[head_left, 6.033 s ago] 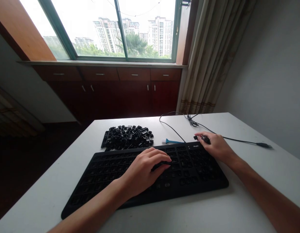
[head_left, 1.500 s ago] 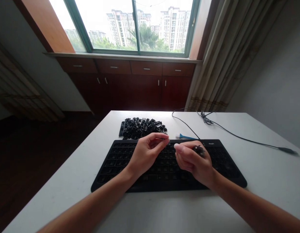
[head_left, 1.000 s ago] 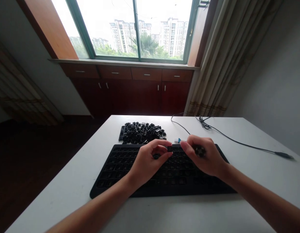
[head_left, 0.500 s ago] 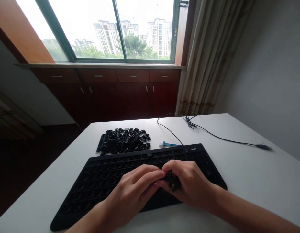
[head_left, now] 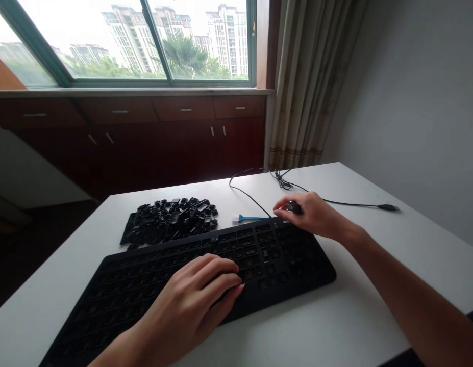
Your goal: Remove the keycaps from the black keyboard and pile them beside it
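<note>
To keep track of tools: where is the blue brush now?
In the head view, the blue brush lies on the table beyond the keyboard, right of the black keycaps, near the right hand.

L hand (head_left: 198, 293) & R hand (head_left: 315, 215) now apart, prev. together

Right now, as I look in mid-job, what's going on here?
A person is working at a black keyboard on a white table. The left hand is over the keyboard; whether it holds anything is hidden. The right hand, near the keyboard's back edge, is curled around a small dark object. Behind the keyboard are a pile of loose black keycaps and a blue brush, with a cable farther right.
</note>
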Action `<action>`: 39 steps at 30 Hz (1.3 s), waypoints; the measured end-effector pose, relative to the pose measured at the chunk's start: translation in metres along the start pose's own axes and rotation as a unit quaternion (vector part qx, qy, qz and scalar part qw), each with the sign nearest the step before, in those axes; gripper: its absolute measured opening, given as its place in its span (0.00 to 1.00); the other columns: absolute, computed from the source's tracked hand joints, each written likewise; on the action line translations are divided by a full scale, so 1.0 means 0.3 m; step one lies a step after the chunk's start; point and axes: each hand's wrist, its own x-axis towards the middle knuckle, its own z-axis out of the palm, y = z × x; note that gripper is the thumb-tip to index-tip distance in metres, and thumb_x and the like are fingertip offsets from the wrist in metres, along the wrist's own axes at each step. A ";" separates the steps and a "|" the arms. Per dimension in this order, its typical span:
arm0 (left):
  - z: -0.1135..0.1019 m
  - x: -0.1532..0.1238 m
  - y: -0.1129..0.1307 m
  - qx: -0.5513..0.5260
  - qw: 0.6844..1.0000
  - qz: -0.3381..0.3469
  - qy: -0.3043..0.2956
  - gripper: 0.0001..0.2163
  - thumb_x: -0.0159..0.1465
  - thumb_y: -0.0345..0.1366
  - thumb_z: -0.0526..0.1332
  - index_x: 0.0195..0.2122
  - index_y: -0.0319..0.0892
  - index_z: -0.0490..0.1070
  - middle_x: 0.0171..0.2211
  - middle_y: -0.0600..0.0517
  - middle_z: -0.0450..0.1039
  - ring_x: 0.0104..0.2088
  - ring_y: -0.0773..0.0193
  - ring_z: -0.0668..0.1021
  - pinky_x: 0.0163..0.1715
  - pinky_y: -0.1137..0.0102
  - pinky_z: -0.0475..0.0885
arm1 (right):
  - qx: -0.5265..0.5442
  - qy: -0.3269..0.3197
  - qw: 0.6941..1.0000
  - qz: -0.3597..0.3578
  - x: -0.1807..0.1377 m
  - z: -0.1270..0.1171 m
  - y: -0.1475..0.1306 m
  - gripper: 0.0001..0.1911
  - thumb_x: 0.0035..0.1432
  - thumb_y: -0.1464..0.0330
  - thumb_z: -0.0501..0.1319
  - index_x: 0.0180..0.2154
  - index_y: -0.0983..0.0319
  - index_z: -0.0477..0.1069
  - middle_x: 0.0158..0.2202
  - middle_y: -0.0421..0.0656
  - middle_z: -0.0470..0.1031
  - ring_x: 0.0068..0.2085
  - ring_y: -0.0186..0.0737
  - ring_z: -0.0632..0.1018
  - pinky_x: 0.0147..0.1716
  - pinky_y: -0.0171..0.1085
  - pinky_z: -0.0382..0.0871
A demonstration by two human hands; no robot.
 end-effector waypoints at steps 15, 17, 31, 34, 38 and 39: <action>0.000 -0.006 -0.003 -0.016 1.000 -0.024 -0.006 0.08 0.66 0.25 0.63 0.45 0.43 0.73 0.43 0.49 0.75 0.41 0.63 0.76 0.42 0.67 0.73 | 0.047 -0.277 0.953 0.118 -0.020 -0.122 0.041 0.19 0.59 0.51 0.65 0.42 0.58 0.79 0.36 0.42 0.81 0.38 0.43 0.79 0.37 0.37 0.69; 0.002 -0.005 -0.004 -0.017 0.999 -0.026 -0.005 0.08 0.66 0.25 0.63 0.44 0.43 0.74 0.43 0.50 0.75 0.41 0.63 0.76 0.42 0.67 0.73 | 0.057 -0.286 0.950 0.113 -0.021 -0.126 0.038 0.19 0.59 0.51 0.64 0.44 0.58 0.80 0.36 0.42 0.80 0.39 0.42 0.78 0.38 0.36 0.69; 0.000 0.001 -0.002 -0.033 0.999 -0.032 -0.005 0.07 0.66 0.25 0.63 0.42 0.42 0.73 0.42 0.50 0.76 0.40 0.63 0.75 0.41 0.67 0.74 | 0.010 -0.270 0.957 0.109 -0.030 -0.133 0.032 0.15 0.54 0.54 0.69 0.39 0.56 0.82 0.36 0.41 0.81 0.36 0.43 0.79 0.35 0.38 0.70; 0.001 0.001 -0.002 -0.034 0.999 -0.034 -0.006 0.07 0.66 0.25 0.63 0.42 0.42 0.73 0.42 0.49 0.76 0.40 0.63 0.75 0.40 0.67 0.73 | 0.013 -0.268 0.957 0.115 -0.027 -0.136 0.033 0.17 0.53 0.53 0.69 0.40 0.56 0.81 0.35 0.41 0.81 0.37 0.43 0.78 0.35 0.38 0.69; -0.002 0.002 -0.001 -0.033 0.999 -0.033 -0.006 0.06 0.66 0.26 0.62 0.42 0.42 0.74 0.42 0.49 0.76 0.40 0.63 0.75 0.40 0.66 0.74 | 0.046 -0.279 0.954 0.102 -0.023 -0.138 0.026 0.17 0.55 0.53 0.68 0.39 0.58 0.80 0.34 0.41 0.80 0.36 0.41 0.77 0.34 0.37 0.68; -0.003 0.002 0.000 -0.034 0.999 -0.033 -0.006 0.06 0.66 0.26 0.62 0.41 0.42 0.74 0.42 0.49 0.76 0.40 0.63 0.75 0.40 0.66 0.74 | 0.055 -0.284 0.952 0.098 -0.023 -0.137 0.023 0.17 0.56 0.53 0.68 0.39 0.58 0.80 0.34 0.41 0.80 0.36 0.41 0.77 0.35 0.37 0.68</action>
